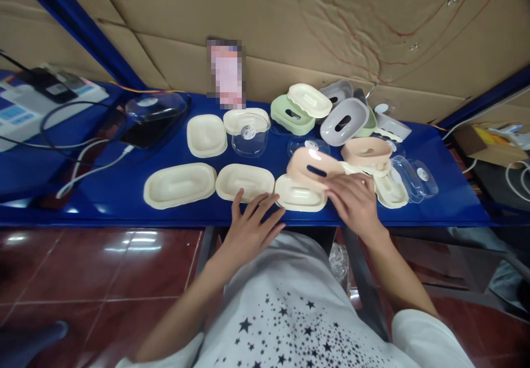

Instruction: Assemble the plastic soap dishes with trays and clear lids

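My right hand [356, 205] pinches the near right edge of a peach plastic soap dish [300, 161] with a dark oval slot, tilted above a cream dish [298, 198]. With fingers spread, my left hand [254, 227] rests at the front edges of that dish and a second cream dish [244, 175] beside it. Farther left in this row lies a longer cream dish [180, 184]. Another peach dish [366, 152] sits just beyond my right hand, by cream pieces [391, 188] that the hand partly hides.
A pile of green [281, 114], grey [351, 122] and cream dishes stands at the back right. Clear lids [414, 180] lie to the right and among the dishes. On the left are a phone [143, 133], a white cable [78, 163] and a power strip [25, 114]. Cardboard [174, 9] backs the blue table.
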Demonstrator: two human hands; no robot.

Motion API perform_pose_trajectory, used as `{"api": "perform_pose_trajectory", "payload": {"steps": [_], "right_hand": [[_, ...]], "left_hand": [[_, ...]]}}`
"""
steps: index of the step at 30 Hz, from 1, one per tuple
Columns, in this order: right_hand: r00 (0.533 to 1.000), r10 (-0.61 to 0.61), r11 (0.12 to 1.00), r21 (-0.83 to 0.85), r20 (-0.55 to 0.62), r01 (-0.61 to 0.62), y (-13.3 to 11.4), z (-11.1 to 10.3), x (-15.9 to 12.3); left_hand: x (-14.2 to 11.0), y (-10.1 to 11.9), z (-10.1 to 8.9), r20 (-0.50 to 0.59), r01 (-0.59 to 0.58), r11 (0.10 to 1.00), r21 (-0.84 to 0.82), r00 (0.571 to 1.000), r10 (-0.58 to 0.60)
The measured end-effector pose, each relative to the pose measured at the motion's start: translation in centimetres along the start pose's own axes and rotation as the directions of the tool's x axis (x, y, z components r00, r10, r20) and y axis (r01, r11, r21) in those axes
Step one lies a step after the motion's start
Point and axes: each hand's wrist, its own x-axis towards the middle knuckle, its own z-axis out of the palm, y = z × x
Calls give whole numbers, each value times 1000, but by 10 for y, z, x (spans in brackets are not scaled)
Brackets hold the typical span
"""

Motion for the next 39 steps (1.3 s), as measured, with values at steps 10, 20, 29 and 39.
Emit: {"api": "perform_pose_trajectory", "payload": {"steps": [10,20,29,39], "right_hand": [[960,-68,985,173,271,21,-24,5,-17],[942,-122,965,258,313,39,-19,-1,-13],[954,-175,973,190,245,130,-20,11,-11],[970,-35,990,142,242,0,28,9,19]], "left_hand": [[8,-5,-1,-154,94,991,-97,982,-108],[20,-12,4,-67,-11,999,46,998,14],[16,-13,4,-64,-12,1000,0,998,12],[16,-12,2,-10,-27,999,34,1000,28]]}}
